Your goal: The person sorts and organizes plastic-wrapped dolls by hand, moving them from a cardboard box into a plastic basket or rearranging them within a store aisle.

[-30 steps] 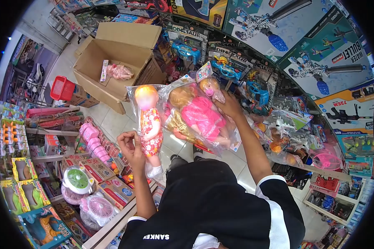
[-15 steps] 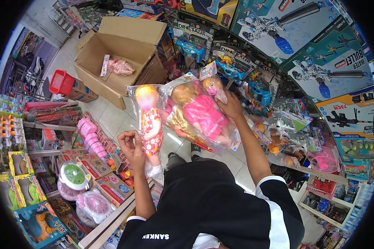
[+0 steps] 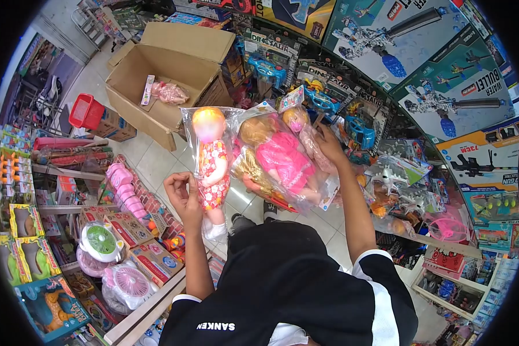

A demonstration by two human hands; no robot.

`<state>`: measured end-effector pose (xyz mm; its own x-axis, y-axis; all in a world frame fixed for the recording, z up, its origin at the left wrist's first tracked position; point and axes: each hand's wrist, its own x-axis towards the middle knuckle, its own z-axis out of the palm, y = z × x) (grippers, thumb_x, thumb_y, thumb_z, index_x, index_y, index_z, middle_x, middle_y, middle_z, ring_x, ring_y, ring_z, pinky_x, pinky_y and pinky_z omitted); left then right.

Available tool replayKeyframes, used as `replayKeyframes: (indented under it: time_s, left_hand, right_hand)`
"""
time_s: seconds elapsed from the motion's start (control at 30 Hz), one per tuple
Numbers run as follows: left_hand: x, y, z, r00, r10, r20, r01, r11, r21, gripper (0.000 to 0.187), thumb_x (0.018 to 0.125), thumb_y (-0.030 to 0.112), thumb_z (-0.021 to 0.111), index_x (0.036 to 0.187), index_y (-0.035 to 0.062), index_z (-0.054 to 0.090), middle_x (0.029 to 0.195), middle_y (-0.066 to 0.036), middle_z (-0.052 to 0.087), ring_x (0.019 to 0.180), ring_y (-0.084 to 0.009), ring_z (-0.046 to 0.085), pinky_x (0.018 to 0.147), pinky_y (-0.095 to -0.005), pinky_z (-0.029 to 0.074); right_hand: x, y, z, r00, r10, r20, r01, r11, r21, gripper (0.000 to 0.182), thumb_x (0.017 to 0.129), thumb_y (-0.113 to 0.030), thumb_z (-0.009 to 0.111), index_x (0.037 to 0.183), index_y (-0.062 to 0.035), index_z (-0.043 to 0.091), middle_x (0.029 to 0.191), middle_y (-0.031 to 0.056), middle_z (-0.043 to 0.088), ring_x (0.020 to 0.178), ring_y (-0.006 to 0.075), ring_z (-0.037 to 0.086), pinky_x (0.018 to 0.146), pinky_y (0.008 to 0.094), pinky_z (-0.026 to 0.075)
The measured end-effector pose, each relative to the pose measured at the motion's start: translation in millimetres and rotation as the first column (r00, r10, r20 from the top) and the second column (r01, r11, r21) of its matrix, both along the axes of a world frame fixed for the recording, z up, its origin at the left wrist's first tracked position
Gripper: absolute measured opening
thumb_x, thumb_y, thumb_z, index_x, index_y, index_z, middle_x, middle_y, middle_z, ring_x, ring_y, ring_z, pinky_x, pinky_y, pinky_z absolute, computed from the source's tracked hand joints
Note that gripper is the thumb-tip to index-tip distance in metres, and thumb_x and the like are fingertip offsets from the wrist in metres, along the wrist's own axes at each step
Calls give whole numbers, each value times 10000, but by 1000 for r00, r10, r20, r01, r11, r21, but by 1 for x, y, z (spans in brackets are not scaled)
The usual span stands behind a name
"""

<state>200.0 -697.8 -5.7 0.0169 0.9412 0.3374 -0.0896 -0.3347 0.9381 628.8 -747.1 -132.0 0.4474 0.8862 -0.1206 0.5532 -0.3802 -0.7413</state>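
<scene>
My left hand pinches the edge of the clear bag around a doll in a red and yellow flowered dress. Beside it lies a bagged doll in a bright pink dress, face turned away, with a shiny gold piece under the plastic. A smaller bagged doll with a header card rests against its right side. My right hand is at the right edge of this smaller doll's bag, its fingers partly spread; whether they grip the plastic is unclear.
An open cardboard box holds a pink bagged toy. A red basket stands left of it. Boxed fans are on the left shelf, and bagged toys line the right shelf. Toy gun boxes rise behind.
My right hand has moved slightly right and down, off the smaller doll's body, uncovering more of it. The flowered doll has shifted a little right and up, with my left hand also slightly higher.
</scene>
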Motion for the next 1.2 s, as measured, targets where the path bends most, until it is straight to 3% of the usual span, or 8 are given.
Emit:
replayKeyframes:
  time_s: [0.2,0.47,0.57,0.63,0.8,0.9,1.1,1.2]
  left_hand:
    - [10,2,1,1000,-14,1,14,1000,24,229,953,-17,585,1114,57,441,1001,-55,555,873,-100,505,797,-237,409]
    - [49,0,12,993,15,115,-13,1000,-20,210,965,2,583,1107,62,440,1008,-53,548,881,-95,501,815,-237,406]
    - [69,-3,13,992,33,118,-34,999,9,198,974,15,576,1106,64,437,1020,-52,536,891,-95,494,815,-242,409]
    - [82,-7,8,990,22,138,-25,1000,18,182,985,38,568,1110,65,438,1034,-51,528,902,-98,500,824,-246,415]
    - [115,-30,12,971,-133,196,161,978,-136,140,990,68,574,1109,38,507,1051,-52,543,962,-103,531,865,-247,432]
    - [116,-22,7,963,-259,70,264,960,-89,153,982,50,573,1128,13,546,1058,-48,561,968,-109,557,874,-263,460]
    - [118,-25,22,769,-592,-241,581,804,-125,244,935,126,633,1168,53,620,1227,-105,610,1118,-257,584,988,-370,431]
    - [123,-19,23,669,-320,-671,530,838,129,345,892,182,677,1215,83,605,1363,-148,497,1280,-320,460,1087,-436,336]
  right_hand:
    - [-24,-8,31,988,-46,-147,103,907,408,255,957,-175,607,1165,-36,653,1131,137,686,962,223,664,842,350,510]
    - [-115,-19,102,938,135,-318,7,913,408,192,948,-164,611,1084,-52,686,1022,37,688,935,144,628,817,296,481]
    - [-139,-23,110,860,331,-389,-182,910,372,360,970,-224,595,1293,-67,581,1129,71,655,1038,158,609,923,322,456]
    - [-151,-22,104,606,538,-586,-306,838,453,607,974,-295,604,1480,-66,358,1339,130,533,1211,216,534,1035,362,407]
    - [-168,-20,107,659,507,-555,-286,852,440,805,932,-370,667,1496,-2,227,1380,175,455,1238,243,494,1023,357,418]
    - [-151,-20,105,623,429,-654,-119,878,463,755,896,-197,687,1476,21,256,1364,158,475,1260,217,473,1065,346,390]
    - [-80,-32,108,630,297,-718,-143,953,268,602,882,-238,596,1392,39,438,1396,151,489,1304,248,458,1123,358,318]
    - [-56,-34,112,827,255,-501,-252,965,76,588,914,-315,543,1380,37,473,1429,171,461,1332,284,424,1143,366,276]
